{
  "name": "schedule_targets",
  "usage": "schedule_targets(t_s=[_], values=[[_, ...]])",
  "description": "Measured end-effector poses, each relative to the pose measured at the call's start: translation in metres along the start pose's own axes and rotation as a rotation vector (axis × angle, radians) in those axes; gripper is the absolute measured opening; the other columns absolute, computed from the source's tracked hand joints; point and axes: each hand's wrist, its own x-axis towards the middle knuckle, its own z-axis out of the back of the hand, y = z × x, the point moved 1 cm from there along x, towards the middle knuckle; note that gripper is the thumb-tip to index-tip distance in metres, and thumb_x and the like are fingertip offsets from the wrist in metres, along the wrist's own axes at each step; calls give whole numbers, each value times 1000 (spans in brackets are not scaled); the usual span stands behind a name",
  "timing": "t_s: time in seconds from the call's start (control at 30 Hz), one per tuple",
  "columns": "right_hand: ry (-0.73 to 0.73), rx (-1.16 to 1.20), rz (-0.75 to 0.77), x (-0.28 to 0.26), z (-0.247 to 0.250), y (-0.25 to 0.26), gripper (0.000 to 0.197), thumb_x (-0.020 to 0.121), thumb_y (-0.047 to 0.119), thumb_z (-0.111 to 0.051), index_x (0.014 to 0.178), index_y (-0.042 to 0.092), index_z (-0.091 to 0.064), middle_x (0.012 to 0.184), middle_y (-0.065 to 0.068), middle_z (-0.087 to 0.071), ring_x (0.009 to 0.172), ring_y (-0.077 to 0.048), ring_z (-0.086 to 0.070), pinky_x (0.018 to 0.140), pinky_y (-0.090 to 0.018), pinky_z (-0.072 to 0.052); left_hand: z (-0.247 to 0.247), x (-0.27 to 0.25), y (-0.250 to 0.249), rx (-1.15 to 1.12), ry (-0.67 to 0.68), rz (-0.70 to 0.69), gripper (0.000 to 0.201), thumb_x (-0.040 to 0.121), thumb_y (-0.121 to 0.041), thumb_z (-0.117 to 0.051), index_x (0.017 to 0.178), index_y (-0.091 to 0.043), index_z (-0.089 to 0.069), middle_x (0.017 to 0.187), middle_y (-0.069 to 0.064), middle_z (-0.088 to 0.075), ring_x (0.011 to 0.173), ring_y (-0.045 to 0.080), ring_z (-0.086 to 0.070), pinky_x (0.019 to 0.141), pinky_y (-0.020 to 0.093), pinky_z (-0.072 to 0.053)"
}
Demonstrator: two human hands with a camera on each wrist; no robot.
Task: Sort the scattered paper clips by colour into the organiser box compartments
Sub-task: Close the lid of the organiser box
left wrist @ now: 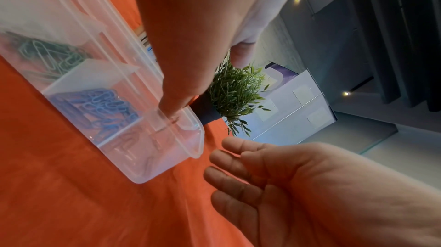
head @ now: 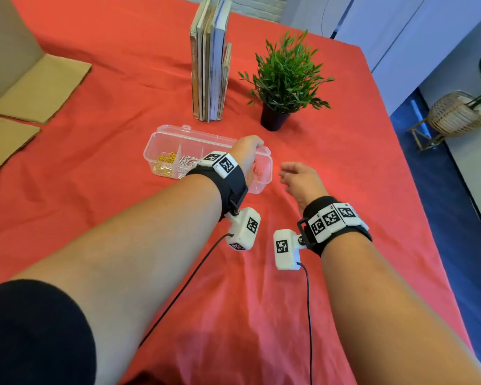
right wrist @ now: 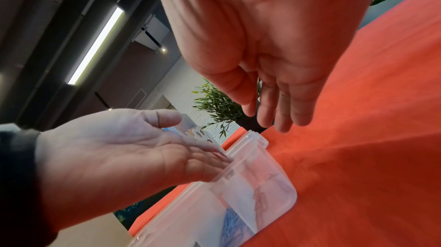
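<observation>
Sorting looked basically done: yellow, white, green, blue (left wrist: 105, 107) and red paper clips sat in separate organiser box (head: 161, 136) compartments, left hand (head: 246, 154) fingers straight inside its red end, right hand (head: 300, 180) relaxed, empty, just beside it.

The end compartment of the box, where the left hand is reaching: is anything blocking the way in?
Nothing visible blocks it. The box has no lid over it, and the left hand's fingertips already dip into the end compartment. The right hand hangs beside the box, apart from it.
</observation>
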Motion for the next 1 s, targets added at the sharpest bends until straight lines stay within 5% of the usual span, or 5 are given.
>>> schedule_targets(t_s=[0.17, 0.37, 0.6, 0.8, 1.0], values=[[44, -61, -87, 1, -10, -2, 41, 91, 10, -41, 131, 11, -48, 89, -2, -58, 78, -18, -56, 68, -31, -49, 1, 24, 9, 47, 6, 28, 41, 68, -33, -52, 100, -8, -62, 83, 8, -50, 62, 22, -48, 65, 30, -44], [86, -82, -149, -3, -29, 3, 41, 91, 17, -42, 132, 15, -45, 99, -12, -61, 74, -20, -59, 58, -32, -52, 9, -3, -7, 95, -23, -56, 11, 85, -22, -50, 74, -19, -49, 76, 1, -49, 65, 16, -48, 62, 26, -43], [56, -181, -103, 0, -37, 4, 39, 66, 8, -48, 103, 8, -61, 79, -16, -68, 69, -29, -67, 68, -42, -59, 55, -16, -6, 565, -199, -332, 50, 83, -8, -47, 131, -20, -50, 124, 12, -58, 75, 17, -58, 59, 23, -48], [107, -222, -186, -16, -30, 6, 24, 80, -8, -41, 87, 2, -61, 66, -14, -64, 37, -11, -60, 49, -26, -56, 153, -29, -17, 809, -672, -307, 53, 79, -10, -44, 129, -29, -49, 146, 7, -34, 133, 32, -32, 112, 38, -28], [108, -217, -198, -39, -29, 8, 21, 75, -9, -40, 65, 4, -54, 64, -19, -58, 35, -16, -56, 51, -31, -51, 213, -45, -20, 849, -442, -142, 47, 89, -12, -43, 136, -16, -45, 133, 9, -54, 116, 25, -56, 98, 36, -45]])
